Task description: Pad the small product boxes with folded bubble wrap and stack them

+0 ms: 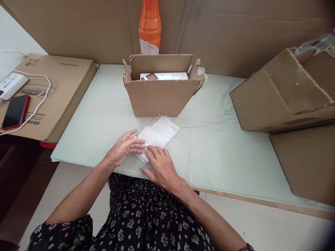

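Observation:
A flat piece of clear bubble wrap point(161, 132) lies slantwise on the pale green table cover, close to the front edge. At its left side is my left hand point(124, 148), palm turned inward and fingers apart, the fingertips at the wrap's edge. My right hand point(162, 165) rests palm down over the wrap's near right part, with fingers stretched out and thumb apart. Neither hand grips anything. Part of the wrap is hidden under my fingers. Just beyond it stands an open cardboard box point(158, 97) with white printed boxes point(167, 76) inside.
Behind the box stands an orange bottle point(150, 29). On the left, a flat carton point(70, 80) bears a red-edged phone point(16, 111), a white power strip point(13, 85) and a white cable point(43, 99). Cardboard boxes point(272, 94) stand at the right.

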Available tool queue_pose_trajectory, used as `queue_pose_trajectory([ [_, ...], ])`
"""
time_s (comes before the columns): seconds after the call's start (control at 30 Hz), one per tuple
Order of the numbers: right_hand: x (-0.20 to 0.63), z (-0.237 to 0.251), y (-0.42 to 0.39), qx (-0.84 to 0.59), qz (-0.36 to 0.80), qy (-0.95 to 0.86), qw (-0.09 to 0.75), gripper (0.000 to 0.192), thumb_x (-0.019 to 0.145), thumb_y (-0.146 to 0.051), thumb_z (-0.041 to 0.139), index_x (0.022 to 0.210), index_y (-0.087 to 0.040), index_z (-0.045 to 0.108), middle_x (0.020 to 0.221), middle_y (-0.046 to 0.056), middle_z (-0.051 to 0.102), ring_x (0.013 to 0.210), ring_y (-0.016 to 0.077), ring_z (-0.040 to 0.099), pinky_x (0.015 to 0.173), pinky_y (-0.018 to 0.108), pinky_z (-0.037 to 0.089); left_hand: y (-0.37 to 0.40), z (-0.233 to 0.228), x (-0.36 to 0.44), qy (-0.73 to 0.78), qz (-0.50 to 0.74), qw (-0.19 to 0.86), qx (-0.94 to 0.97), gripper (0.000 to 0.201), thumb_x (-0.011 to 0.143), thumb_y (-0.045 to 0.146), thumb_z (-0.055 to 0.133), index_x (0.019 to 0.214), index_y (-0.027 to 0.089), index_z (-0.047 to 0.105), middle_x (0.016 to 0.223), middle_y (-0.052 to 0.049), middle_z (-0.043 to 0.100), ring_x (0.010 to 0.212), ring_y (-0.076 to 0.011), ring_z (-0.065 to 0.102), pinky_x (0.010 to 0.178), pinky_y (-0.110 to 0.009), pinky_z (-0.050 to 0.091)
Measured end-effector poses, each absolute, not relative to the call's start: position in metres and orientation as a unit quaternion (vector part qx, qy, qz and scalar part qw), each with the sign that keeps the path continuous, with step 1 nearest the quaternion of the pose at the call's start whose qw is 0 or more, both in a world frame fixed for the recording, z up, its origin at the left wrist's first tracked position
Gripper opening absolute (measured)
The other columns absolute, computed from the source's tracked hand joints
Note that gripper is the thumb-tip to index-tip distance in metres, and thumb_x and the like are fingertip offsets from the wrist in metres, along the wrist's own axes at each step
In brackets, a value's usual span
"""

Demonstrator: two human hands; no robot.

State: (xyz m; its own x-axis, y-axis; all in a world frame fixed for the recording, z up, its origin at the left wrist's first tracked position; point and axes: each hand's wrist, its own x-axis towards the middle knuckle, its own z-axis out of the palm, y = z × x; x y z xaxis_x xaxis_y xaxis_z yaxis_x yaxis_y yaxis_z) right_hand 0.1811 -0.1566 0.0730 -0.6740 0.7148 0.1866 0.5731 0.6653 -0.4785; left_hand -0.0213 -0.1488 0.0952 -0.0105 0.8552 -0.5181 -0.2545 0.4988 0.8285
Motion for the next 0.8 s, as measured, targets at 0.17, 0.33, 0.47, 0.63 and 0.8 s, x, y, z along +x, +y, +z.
queue_pose_trajectory([
  [0.17,0.171,0.048,-0.141,-0.366,0.169,-0.898,0.173,0.027,0.096,-0.017,0.056,0.119,-0.019,0.069,0.121,0.012,0.071,0.106,0.0282,0.061,0.085,0.044,0.049,-0.175,0.103,-0.037,0.610,0.371,0.434,0.549,0.059,0.082,0.023,0.064,0.140,0.019,0.053,0.130,-0.014,0.068,0.124,-0.0298,0.061,0.109,-0.051,0.047],
  [0.33,0.193,0.059,-0.135,-0.390,0.334,-0.826,0.232,0.028,0.098,-0.027,0.053,0.121,-0.023,0.069,0.105,0.006,0.076,0.092,0.0213,0.068,0.085,0.038,0.052,-0.195,0.098,-0.034,0.523,0.277,0.288,0.753,0.072,0.082,0.014,0.059,0.152,0.025,0.043,0.151,-0.011,0.053,0.147,-0.0314,0.039,0.120,-0.054,0.034],
  [0.47,0.215,0.067,-0.142,-0.443,0.409,-0.758,0.248,0.030,0.098,-0.034,0.052,0.121,-0.022,0.067,0.093,0.004,0.075,0.073,0.0178,0.066,0.069,0.032,0.053,-0.179,0.087,-0.016,0.584,0.266,0.343,0.686,0.054,0.093,0.025,0.052,0.147,0.021,0.049,0.114,-0.009,0.072,0.103,-0.0237,0.067,0.096,-0.041,0.053],
  [0.63,0.223,0.079,-0.163,-0.465,0.172,-0.797,0.346,0.027,0.097,-0.026,0.056,0.122,-0.023,0.065,0.118,0.011,0.070,0.109,0.0261,0.064,0.089,0.042,0.049,-0.148,0.078,-0.003,0.627,0.198,0.372,0.655,0.057,0.090,0.031,0.056,0.146,0.020,0.051,0.095,-0.005,0.072,0.071,-0.0181,0.062,0.076,-0.033,0.052],
  [0.8,0.209,0.068,-0.153,-0.411,0.148,-0.879,0.189,0.031,0.091,-0.019,0.062,0.122,-0.021,0.066,0.128,0.013,0.068,0.117,0.0309,0.059,0.091,0.046,0.046,-0.145,0.072,0.003,0.617,0.235,0.238,0.712,0.048,0.090,0.026,0.057,0.138,0.022,0.057,0.108,-0.009,0.071,0.096,-0.0243,0.066,0.089,-0.038,0.052],
])
